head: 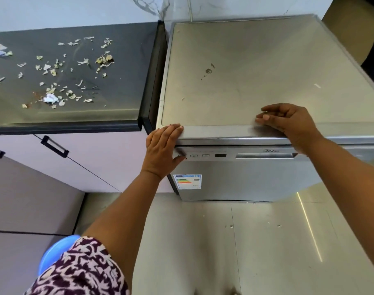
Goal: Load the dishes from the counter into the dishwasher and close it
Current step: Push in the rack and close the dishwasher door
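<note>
Two hands rest on a closed dishwasher (241, 177) standing right of a dark counter (122, 86) strewn with scraps (54, 81). Left hand (163, 149) lies flat on the top's front-left corner, fingers straight, thumb by the button panel (199, 155), whose labels are unreadable. Right hand (288, 122) rests on the front edge, fingers loosely curled, holding nothing. Door faces the camera above a glossy tile floor (245, 241).

The dishwasher (245, 177) stands right of the desk (75, 116), its door shut. Scraps (71, 69) lie scattered on the desk. The left hand (162, 150) rests on the dishwasher's front left top corner; the right hand (288, 122) rests on its top near the front edge. Cabinet handles (54, 146) sit below the desk
</note>
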